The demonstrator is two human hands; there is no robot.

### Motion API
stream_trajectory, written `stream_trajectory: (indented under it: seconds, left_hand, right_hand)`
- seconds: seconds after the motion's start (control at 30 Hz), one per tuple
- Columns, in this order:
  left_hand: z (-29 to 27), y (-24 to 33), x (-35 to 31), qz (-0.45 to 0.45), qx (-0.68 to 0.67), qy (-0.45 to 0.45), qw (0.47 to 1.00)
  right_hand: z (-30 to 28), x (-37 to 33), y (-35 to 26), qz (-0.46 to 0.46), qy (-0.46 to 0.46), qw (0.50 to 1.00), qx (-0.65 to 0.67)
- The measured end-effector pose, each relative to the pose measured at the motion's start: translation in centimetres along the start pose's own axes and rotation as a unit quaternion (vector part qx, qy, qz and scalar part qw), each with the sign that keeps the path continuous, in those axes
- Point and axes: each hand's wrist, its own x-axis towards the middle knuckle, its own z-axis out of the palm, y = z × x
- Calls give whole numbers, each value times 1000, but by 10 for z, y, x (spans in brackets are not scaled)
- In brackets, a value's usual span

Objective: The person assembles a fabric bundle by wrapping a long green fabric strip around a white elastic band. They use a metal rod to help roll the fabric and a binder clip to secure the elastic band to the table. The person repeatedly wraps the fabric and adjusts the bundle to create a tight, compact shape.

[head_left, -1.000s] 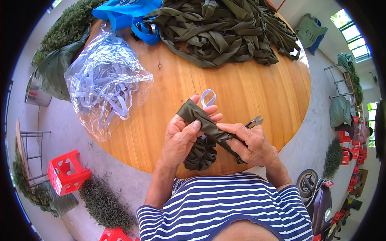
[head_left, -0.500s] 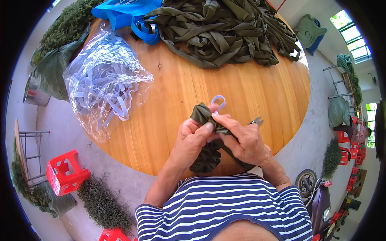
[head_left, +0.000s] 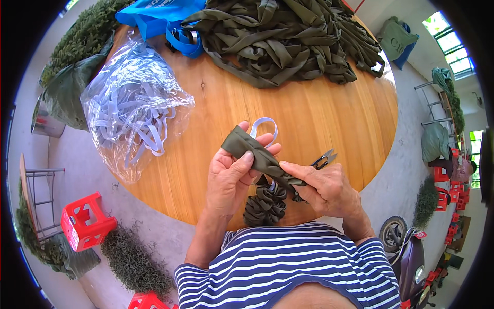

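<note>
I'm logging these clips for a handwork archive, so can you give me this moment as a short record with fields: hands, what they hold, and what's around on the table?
Left hand: grips the flat upper end of an olive fabric tube, thumb on top
Right hand: pinches the tube's lower end; small thread snips held in the same hand
White elastic loop: pokes out behind the left fingers
Gathered part of tube: bunched below the hands
Table: round, wooden
Far side: pile of olive strips, blue bag
Left side: clear bag of white bands
</note>
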Motion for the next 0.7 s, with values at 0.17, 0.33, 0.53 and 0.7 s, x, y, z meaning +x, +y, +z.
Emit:
stream_trajectory:
  seconds: [0.17,0.33,0.53,0.7]
  left_hand:
    - [0,0,-1,-2,31,-5,999]
    - [-1,0,-2,-1,17,-29,999]
    - [3,-16,-4,25,86,-43,995]
    - [-2,-18,1,18,139,-28,990]
  right_hand:
    - [3,-1,-2,42,16,999,17]
    - [10,0,-4,62,44,997,22]
    - [17,6,-6,103,42,993,27]
    - [16,15,-11,225,48,955,189]
